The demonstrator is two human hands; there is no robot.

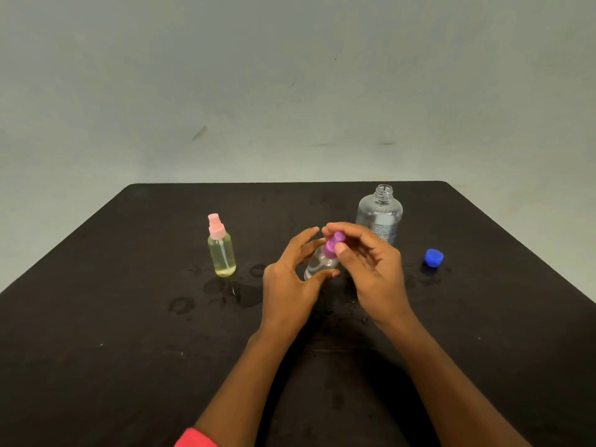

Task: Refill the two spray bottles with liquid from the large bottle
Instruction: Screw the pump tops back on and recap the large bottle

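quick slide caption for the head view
Left hand holds a small clear plastic bottle, right hand pinches its purple spray cap; open large clear bottle behind.

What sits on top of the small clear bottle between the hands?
A purple spray cap, pinched by the right hand. Its fingers hide the clear bottle's neck, so tightness cannot be judged.

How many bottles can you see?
3. The pink-topped spray bottle stands on the left. The purple-topped spray bottle is in the middle, held by the left hand and right hand. The large bottle stands open at the back right. None seems hidden.
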